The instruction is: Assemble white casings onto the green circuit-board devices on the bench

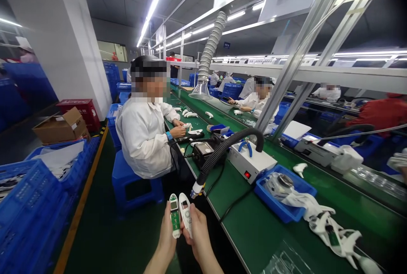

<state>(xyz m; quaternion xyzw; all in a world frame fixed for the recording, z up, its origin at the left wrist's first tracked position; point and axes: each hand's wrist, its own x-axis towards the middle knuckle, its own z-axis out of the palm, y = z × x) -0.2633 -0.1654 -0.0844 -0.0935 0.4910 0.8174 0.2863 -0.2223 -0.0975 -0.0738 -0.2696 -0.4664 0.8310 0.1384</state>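
My left hand [166,229] is closed on a white half-shell with a green circuit board [175,219] and a small dark-framed screen in it. In my right hand [199,227] is a white front cover [185,212] with a window and round button openings. The two parts are held upright side by side, close together, near the bench's edge. Just above them hangs the metal nozzle [197,189] of a black flexible hose [222,151]; neither hand touches it.
A white box with a red switch [252,161] stands on the green bench [235,206], beside a blue tray [286,214] of parts. White shells [333,231] lie to its right. A co-worker [143,138] sits ahead on a blue stool [122,181]. Blue crates [34,206] stand at left.
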